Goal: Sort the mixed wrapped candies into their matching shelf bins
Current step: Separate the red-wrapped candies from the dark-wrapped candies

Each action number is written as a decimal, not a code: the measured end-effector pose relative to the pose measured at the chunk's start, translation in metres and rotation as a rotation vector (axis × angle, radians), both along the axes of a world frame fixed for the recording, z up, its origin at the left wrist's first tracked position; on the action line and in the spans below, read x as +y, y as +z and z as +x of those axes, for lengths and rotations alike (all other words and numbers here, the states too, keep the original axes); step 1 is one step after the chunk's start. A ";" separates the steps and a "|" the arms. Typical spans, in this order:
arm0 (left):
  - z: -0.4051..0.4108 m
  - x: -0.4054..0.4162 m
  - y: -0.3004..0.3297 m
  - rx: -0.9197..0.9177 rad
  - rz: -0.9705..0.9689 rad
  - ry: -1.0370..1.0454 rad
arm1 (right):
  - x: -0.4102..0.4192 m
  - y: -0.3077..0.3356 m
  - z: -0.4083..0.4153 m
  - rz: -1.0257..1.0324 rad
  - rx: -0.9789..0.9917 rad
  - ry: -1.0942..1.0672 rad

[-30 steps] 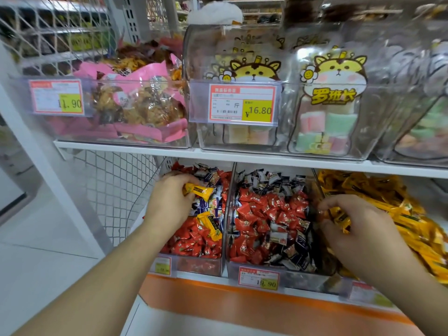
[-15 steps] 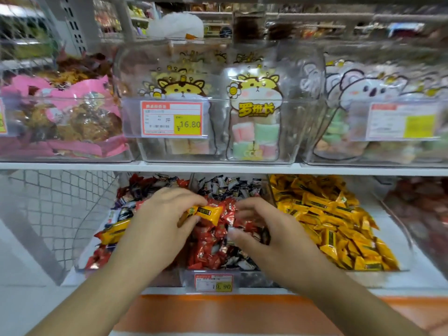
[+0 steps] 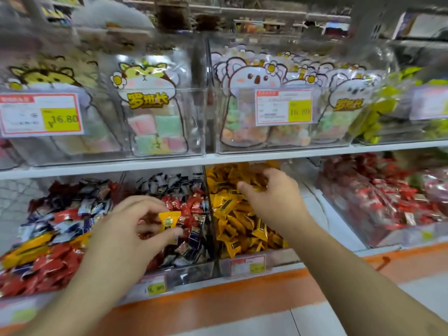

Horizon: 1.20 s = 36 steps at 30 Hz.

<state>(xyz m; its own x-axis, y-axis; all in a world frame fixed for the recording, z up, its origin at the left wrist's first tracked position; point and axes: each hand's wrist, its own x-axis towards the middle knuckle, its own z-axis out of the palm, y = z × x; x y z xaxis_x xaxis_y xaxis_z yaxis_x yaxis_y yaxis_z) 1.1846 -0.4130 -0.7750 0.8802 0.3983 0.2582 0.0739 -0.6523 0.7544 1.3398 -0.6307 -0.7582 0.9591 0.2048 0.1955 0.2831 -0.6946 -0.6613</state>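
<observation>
While the left hand [image 3: 131, 229] pinches a yellow candy [image 3: 169, 219], the right hand [image 3: 271, 197] reaches half-curled into white-shelved clear bins [image 3: 244, 265].

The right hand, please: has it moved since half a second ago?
Yes. The right hand has gone rightward, from above the red candy bin across the divider into the yellow candy bin.

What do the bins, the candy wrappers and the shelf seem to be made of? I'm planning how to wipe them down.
Bins: clear hard plastic, glossy; the candy shows through the walls. Yellow candy in the left hand: thin shiny film, probably plastic or foil, crinkled with twisted ends. Shelf: smooth and white, likely painted metal, though the look leaves that open.
</observation>
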 end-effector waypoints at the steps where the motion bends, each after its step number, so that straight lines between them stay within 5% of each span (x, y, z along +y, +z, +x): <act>1: 0.001 -0.002 -0.001 0.005 -0.015 0.015 | -0.002 -0.001 0.004 -0.089 -0.038 0.013; 8: 0.015 -0.017 -0.007 0.006 -0.281 0.100 | 0.011 -0.003 -0.044 -0.078 0.107 0.571; 18: 0.010 -0.030 -0.004 0.101 -0.526 0.044 | 0.024 -0.014 -0.058 -0.123 -0.222 0.532; 25: 0.001 -0.020 0.004 0.115 -0.421 0.007 | -0.001 -0.012 0.002 -0.225 -0.206 -0.034; 36: -0.028 0.040 0.001 0.084 -0.035 0.081 | 0.044 -0.013 -0.039 -0.326 -0.192 0.240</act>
